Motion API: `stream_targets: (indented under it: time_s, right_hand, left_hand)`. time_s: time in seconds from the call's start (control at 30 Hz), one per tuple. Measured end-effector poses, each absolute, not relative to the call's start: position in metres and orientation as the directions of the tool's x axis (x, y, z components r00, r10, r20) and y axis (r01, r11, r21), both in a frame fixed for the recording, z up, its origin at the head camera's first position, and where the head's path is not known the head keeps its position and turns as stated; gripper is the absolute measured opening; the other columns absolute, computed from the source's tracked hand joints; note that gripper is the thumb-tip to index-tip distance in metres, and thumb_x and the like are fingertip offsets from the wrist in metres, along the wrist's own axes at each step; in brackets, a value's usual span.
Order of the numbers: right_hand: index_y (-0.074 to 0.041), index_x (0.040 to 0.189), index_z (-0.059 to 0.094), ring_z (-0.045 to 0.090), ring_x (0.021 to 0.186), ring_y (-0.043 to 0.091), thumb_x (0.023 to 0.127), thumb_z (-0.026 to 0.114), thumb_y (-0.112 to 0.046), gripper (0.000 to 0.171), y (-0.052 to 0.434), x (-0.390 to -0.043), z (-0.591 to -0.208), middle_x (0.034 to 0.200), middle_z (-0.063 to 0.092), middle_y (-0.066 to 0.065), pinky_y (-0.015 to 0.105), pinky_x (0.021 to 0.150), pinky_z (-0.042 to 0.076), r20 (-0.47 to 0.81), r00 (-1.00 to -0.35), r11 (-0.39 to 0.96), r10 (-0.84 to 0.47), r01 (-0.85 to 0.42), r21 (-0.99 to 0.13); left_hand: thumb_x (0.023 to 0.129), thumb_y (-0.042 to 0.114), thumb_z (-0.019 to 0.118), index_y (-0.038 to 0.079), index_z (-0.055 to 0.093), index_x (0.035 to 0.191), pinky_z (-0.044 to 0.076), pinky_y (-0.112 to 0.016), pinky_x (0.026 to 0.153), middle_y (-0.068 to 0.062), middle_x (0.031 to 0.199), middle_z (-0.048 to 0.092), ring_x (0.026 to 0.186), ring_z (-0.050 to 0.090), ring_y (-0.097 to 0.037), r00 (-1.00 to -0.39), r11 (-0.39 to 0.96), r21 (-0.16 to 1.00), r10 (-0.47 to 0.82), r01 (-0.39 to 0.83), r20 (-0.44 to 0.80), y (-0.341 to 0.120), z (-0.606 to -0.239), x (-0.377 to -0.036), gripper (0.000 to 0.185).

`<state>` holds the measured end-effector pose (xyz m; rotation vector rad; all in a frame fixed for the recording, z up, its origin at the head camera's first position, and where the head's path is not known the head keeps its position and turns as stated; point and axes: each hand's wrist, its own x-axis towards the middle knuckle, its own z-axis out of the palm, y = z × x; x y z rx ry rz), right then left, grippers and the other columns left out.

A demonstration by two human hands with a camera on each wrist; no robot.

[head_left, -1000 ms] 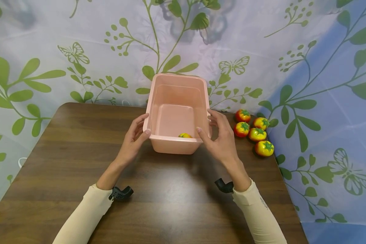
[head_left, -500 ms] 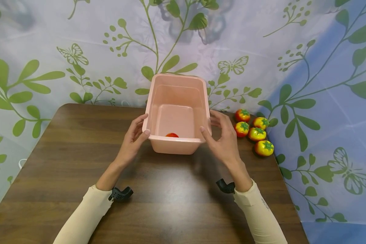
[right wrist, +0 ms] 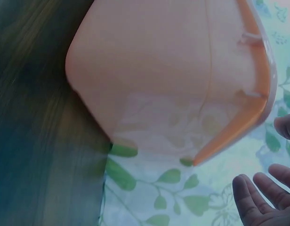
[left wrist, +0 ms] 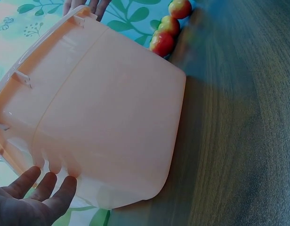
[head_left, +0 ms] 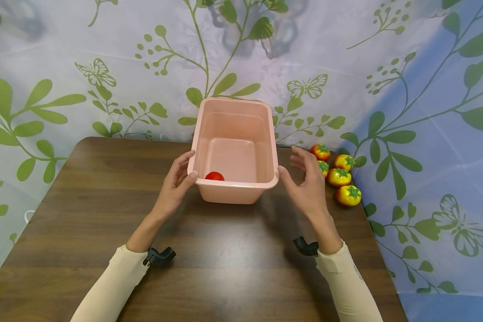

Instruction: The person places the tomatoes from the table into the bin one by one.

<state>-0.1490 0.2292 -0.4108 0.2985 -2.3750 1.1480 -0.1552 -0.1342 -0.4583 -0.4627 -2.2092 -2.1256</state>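
A pink plastic tub [head_left: 234,193] stands at the far side of the table. Inside, by its front left corner, lies a red tomato [head_left: 214,176], partly hidden by the front rim. My left hand [head_left: 175,181] holds the tub's left rim; in the left wrist view its fingertips [left wrist: 65,188] touch the outer wall beneath that rim. Off the tub's right side is my right hand [head_left: 307,188], fingers loosely bent with nothing in them. In the right wrist view a gap shows between those fingers [right wrist: 246,197] and the tub.
Several red-and-yellow tomatoes [head_left: 349,196] with green tops are grouped at the table's right edge, one partly behind my right hand. A leaf-patterned cloth [head_left: 124,67] hangs behind the brown wooden table [head_left: 225,268] and along its right side.
Within the tub the tomato has rolled leftward from the front middle, its red side now showing. My right hand has left the rim and moved right. The left hand stays put.
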Motion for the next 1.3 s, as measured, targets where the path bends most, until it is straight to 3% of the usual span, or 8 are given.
stream_targets:
  time_s: [0.23, 0.47, 0.57, 0.7, 0.87, 0.93, 1.03, 1.3]
  right_hand:
    - [-0.016, 0.151, 0.057, 0.069, 0.126, 0.031, 0.096, 0.081, -0.025, 0.061, 0.253, -0.150, -0.421, 0.147, 0.063, 0.009, 0.046, 0.109, 0.059, 0.504, -0.860, 0.629, 0.076, -0.351, -0.694]
    - [-0.014, 0.150, 0.058, 0.069, 0.126, 0.033, 0.097, 0.081, -0.024, 0.059, 0.282, -0.148, -0.438, 0.147, 0.063, 0.010, 0.014, 0.104, 0.053, 0.483, -0.864, 0.638, 0.142, -0.294, -0.712]
    - [-0.015, 0.149, 0.060, 0.070, 0.123, 0.031, 0.097, 0.081, -0.020, 0.057, 0.292, -0.148, -0.444, 0.143, 0.065, 0.008, 0.015, 0.101, 0.055, 0.472, -0.866, 0.612, 0.168, -0.284, -0.738]
    - [-0.013, 0.147, 0.062, 0.069, 0.117, 0.015, 0.096, 0.081, -0.014, 0.054, 0.303, -0.147, -0.448, 0.141, 0.066, 0.009, 0.013, 0.098, 0.055, 0.466, -0.861, 0.591, 0.204, -0.271, -0.759]
    - [-0.001, 0.145, 0.060, 0.059, 0.111, -0.014, 0.094, 0.079, -0.003, 0.054, 0.314, -0.141, -0.451, 0.143, 0.063, 0.023, 0.002, 0.094, 0.048, 0.479, -0.842, 0.591, 0.247, -0.261, -0.763]
    - [0.003, 0.144, 0.060, 0.058, 0.110, -0.018, 0.094, 0.079, -0.001, 0.053, 0.320, -0.139, -0.453, 0.142, 0.063, 0.025, 0.001, 0.093, 0.047, 0.485, -0.833, 0.597, 0.267, -0.252, -0.762]
    - [0.002, 0.143, 0.061, 0.060, 0.109, -0.015, 0.093, 0.080, -0.003, 0.054, 0.333, -0.136, -0.461, 0.141, 0.065, 0.023, 0.003, 0.093, 0.049, 0.484, -0.825, 0.616, 0.293, -0.224, -0.755]
    - [-0.009, 0.146, 0.063, 0.064, 0.119, 0.019, 0.094, 0.083, -0.015, 0.056, 0.366, -0.130, -0.480, 0.138, 0.067, 0.016, 0.011, 0.097, 0.050, 0.456, -0.813, 0.654, 0.363, -0.126, -0.746]
  left_hand:
    - [0.110, 0.013, 0.058, 0.028, 0.040, 0.165, 0.047, -0.020, 0.115, -0.004, 0.168, 0.045, 0.154, 0.047, -0.029, -0.954, 0.017, 0.969, 0.180, 0.248, 0.241, -0.134, -0.459, -0.155, 0.060]
    - [0.110, 0.013, 0.057, 0.027, 0.040, 0.165, 0.047, -0.020, 0.115, -0.005, 0.168, 0.045, 0.154, 0.047, -0.029, -0.952, 0.019, 0.967, 0.181, 0.254, 0.246, -0.134, -0.458, -0.156, 0.060]
    - [0.110, 0.012, 0.057, 0.027, 0.040, 0.165, 0.047, -0.019, 0.114, -0.006, 0.167, 0.045, 0.153, 0.048, -0.030, -0.952, 0.016, 0.967, 0.176, 0.255, 0.249, -0.134, -0.459, -0.156, 0.060]
    - [0.110, 0.012, 0.057, 0.027, 0.040, 0.165, 0.048, -0.019, 0.113, -0.008, 0.166, 0.046, 0.153, 0.048, -0.031, -0.953, 0.005, 0.968, 0.176, 0.250, 0.245, -0.134, -0.459, -0.155, 0.060]
    - [0.110, 0.013, 0.057, 0.027, 0.039, 0.166, 0.049, -0.018, 0.112, -0.010, 0.167, 0.045, 0.154, 0.047, -0.034, -0.953, -0.006, 0.971, 0.187, 0.240, 0.237, -0.133, -0.460, -0.155, 0.060]
    - [0.110, 0.013, 0.057, 0.027, 0.039, 0.166, 0.049, -0.018, 0.112, -0.010, 0.167, 0.045, 0.154, 0.047, -0.034, -0.953, -0.009, 0.971, 0.189, 0.238, 0.236, -0.133, -0.460, -0.155, 0.060]
    - [0.110, 0.013, 0.057, 0.026, 0.039, 0.166, 0.050, -0.018, 0.112, -0.010, 0.167, 0.044, 0.154, 0.047, -0.035, -0.953, -0.019, 0.971, 0.189, 0.238, 0.237, -0.134, -0.460, -0.154, 0.060]
    - [0.110, 0.012, 0.056, 0.026, 0.039, 0.166, 0.049, -0.018, 0.112, -0.011, 0.167, 0.045, 0.154, 0.047, -0.036, -0.952, -0.020, 0.970, 0.186, 0.242, 0.241, -0.133, -0.460, -0.155, 0.060]
